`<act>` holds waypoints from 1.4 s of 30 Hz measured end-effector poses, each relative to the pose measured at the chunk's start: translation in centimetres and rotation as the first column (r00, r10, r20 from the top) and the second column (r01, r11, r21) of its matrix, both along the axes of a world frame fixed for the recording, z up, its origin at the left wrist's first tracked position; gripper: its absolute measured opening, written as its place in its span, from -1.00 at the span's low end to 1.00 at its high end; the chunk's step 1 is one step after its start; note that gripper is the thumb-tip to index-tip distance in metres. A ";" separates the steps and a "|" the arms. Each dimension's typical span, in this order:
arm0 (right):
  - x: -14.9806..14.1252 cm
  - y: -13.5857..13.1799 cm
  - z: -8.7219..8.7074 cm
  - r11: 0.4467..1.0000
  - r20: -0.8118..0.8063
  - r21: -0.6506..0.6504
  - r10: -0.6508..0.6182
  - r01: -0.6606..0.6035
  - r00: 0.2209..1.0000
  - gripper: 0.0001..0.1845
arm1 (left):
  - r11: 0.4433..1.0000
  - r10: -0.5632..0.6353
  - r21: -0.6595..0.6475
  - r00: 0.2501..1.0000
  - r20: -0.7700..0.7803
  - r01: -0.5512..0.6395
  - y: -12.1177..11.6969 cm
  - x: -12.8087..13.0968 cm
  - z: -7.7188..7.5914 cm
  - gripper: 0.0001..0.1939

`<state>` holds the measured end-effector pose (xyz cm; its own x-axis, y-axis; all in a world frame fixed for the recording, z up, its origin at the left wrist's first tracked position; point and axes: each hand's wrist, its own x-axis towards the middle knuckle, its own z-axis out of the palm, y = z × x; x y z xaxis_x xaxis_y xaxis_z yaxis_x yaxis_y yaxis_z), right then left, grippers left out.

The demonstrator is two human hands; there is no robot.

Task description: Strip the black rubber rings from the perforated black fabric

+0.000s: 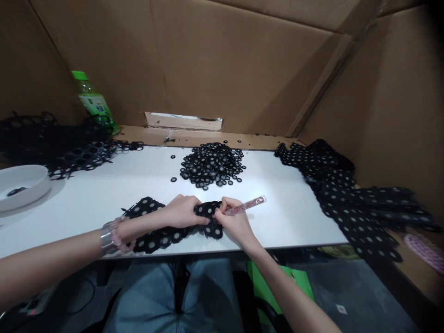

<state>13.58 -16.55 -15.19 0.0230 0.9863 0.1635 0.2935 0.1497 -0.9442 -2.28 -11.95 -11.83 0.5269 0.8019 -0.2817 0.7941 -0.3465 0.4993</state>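
A strip of black lace fabric [152, 222] with white round holes lies at the near edge of the white table [104, 194]. My left hand [182, 210] presses down on it, fingers curled and gripping the fabric. My right hand [234, 222] is closed around a thin pink pen-like tool [248, 205], whose tip meets the fabric right beside my left fingers. A bracelet and a metal watch band sit on my left wrist. A heap of small black rings [211, 164] lies behind the hands at the table's middle.
More black lace [347, 194] drapes over the table's right end. Another lace pile [62, 148] lies at the far left by a green bottle [93, 101]. A white bowl [22, 185] stands at the left edge. Cardboard walls [243, 60] enclose the table.
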 end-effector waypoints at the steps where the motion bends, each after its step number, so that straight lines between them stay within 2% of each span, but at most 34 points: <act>1: 0.0 0.0 0.0 1.000 0.001 0.005 -0.001 0.001 1.000 -0.76 | 1.000 0.007 -0.012 1.000 0.018 -0.007 0.0 0.0 -0.1 -0.65; 5: 0.0 0.0 -0.1 1.000 0.011 0.019 0.006 -0.006 1.000 -0.74 | 0.998 0.046 -0.042 0.997 0.067 -0.043 0.0 -0.1 -0.5 -0.71; 14: -0.2 -0.1 0.0 0.999 0.042 0.037 0.007 -0.008 0.999 -0.74 | 0.993 0.075 -0.096 0.988 0.132 -0.062 -0.2 -0.3 -1.1 -0.73; 21: -0.6 -0.4 0.2 0.997 0.167 0.071 0.030 -0.042 0.985 -0.73 | 0.959 0.147 -0.279 0.931 0.333 -0.052 -0.1 -0.4 -1.6 -0.73; 25: -0.8 -0.4 0.3 0.994 0.241 0.097 0.023 -0.048 0.970 -0.72 | 0.939 0.179 -0.340 0.913 0.368 -0.047 -0.1 -0.7 -1.6 -0.70; 27: -0.6 -0.2 0.1 0.995 0.185 0.084 0.030 -0.046 0.982 -0.72 | 0.954 0.146 -0.299 0.925 0.350 -0.037 -0.2 -0.7 -1.6 -0.69; 30: 0.0 0.2 -0.4 1.000 -0.086 0.020 0.011 -0.010 0.996 -0.72 | 0.990 0.047 -0.140 0.961 0.272 -0.009 -0.4 -0.7 -1.1 -0.66; 32: 0.4 0.4 -0.7 0.998 -0.267 0.002 -0.064 0.067 0.962 -0.71 | 1.000 0.001 -0.029 0.983 0.182 0.004 -0.3 -0.8 -0.5 -0.60; 34: 0.9 0.4 -0.7 0.990 -0.372 -0.005 -0.130 0.138 0.919 -0.70 | 1.000 -0.011 0.030 0.995 0.103 0.008 0.2 -1.0 0.3 -0.53; 39: 1.8 -0.2 -0.5 0.988 -0.390 -0.080 -0.151 0.130 0.908 -0.68 | 0.993 -0.111 0.034 0.988 -0.104 0.115 2.5 -1.7 2.9 -0.38; 41: 2.3 -0.4 -0.5 0.983 -0.383 -0.055 -0.181 0.173 0.906 -0.67 | 0.975 -0.122 0.164 0.979 -0.163 0.148 3.2 -1.3 3.8 -0.38; 42: 2.4 -0.5 -0.6 0.978 -0.388 -0.038 -0.202 0.203 0.899 -0.67 | 0.948 -0.140 0.262 0.977 -0.164 0.179 3.5 -0.9 4.1 -0.43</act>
